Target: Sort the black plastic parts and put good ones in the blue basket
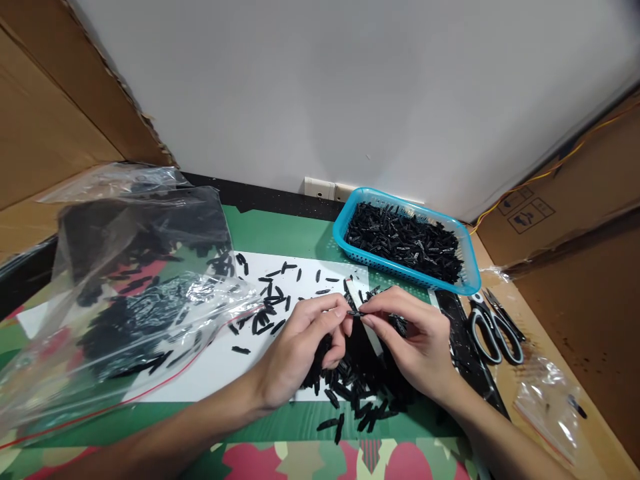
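A small, slim black piece (355, 313) is pinched between the fingertips of both my hands, above the sheet. My left hand (313, 330) grips its left end, and my right hand (417, 337) has thumb and forefinger on its right end. Right below lies a heap of similar black pieces (350, 390), partly covered by my hands. A narrow white strip (374, 341) runs through this heap. More black pieces (270, 300) are scattered over the white paper (210, 380) left of my hands. What exactly the pieces are, I cannot tell.
A blue plastic basket (347, 252) full of black pieces stands at the back right. Scissors (495, 337) and a small clear bag (547, 407) lie to the right. At left is a large zip bag (150, 293) with black pieces. Cardboard (565, 220) and a wall (300, 87) enclose the table.
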The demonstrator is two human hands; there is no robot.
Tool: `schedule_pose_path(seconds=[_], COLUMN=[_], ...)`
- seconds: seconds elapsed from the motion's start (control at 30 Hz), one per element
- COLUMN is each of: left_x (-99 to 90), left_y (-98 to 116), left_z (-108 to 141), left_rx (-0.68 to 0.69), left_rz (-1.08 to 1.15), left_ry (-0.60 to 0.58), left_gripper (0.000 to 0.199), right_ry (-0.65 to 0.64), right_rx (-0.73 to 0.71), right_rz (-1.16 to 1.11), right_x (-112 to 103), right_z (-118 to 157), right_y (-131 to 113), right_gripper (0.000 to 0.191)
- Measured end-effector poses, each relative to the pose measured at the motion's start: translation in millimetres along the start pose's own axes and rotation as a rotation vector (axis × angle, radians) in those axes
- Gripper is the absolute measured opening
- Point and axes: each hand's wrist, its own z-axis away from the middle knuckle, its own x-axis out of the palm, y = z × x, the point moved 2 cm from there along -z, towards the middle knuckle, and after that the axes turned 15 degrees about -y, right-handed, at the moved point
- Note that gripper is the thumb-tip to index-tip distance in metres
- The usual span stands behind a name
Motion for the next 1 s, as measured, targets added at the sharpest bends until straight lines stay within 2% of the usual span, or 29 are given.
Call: schedule_pose_path(seconds=[0.2, 0.5, 0.77, 0.9, 1.0], left_x=[-0.7, 0.0, -0.8, 0.5, 2.3], left_y=[-2.6, -4.9, -8.0, -10.0, -9.3], left_z=[2.8, 2.2, 2.3, 4.3, 4.7], left_rx=[0.001, 0.0, -0.023, -0.059, -0.075], left_rz=[-0.128, -0.187, -0.205, -0.281, -0.322], left_ry=[0.001, -0.001, 0.036, 0.028, 0.01], left_gripper=[0.037, 0.041, 0.042, 0.041, 0.039], right_ry=[-0.033, -0.072, -0.127, -0.138, -0.182], right_rx=[0.016, 0.074, 0.221, 0.323, 0.331], right_rz=[0.004, 0.01, -0.126, -0.222, -0.275], right_x=[-0.3, -1.2, 5.5, 6.9, 5.9], right_z=[-0.6, -1.5, -3.2, -2.7, -5.0], right_y=[0.3, 1.4, 0.7, 1.8, 0.8], right_gripper=[0.012, 0.011, 0.011, 0.017, 0.021])
